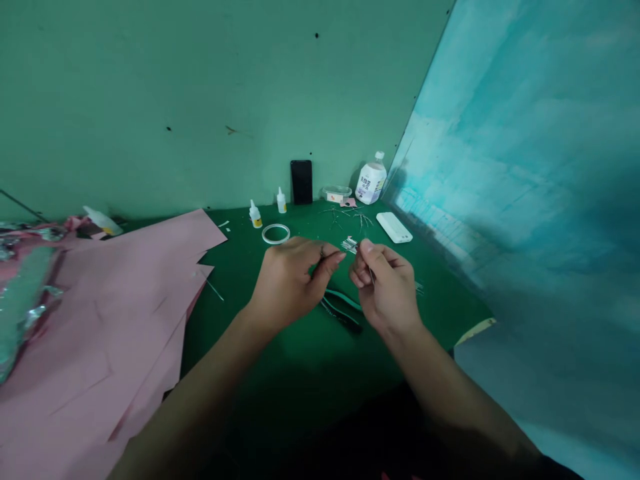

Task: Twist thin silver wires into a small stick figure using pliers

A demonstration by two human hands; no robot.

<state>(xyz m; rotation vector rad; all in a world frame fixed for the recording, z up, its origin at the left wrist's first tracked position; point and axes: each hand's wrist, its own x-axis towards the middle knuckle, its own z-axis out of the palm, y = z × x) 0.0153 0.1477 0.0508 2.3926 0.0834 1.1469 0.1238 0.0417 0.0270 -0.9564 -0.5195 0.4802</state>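
Above the green tabletop my left hand (293,280) is closed, thumb and forefinger pinched together; whatever they hold is too small to make out. Facing it, my right hand (390,283) is also closed, with a thin wire-like piece (372,276) showing below its fingers. Between and behind the hands lies a small heap of thin pale wire pieces (349,245). Pliers (345,313) with dark and green handles rest under the hands, their head hidden by my left hand.
Pink sheets (110,313) cover the left side. Along the back stand glue bottles (255,217), a black phone (301,182), a plastic tub (337,194) and a drink bottle (371,182). A tape roll (275,233) and a white power bank-like block (395,227) lie nearer.
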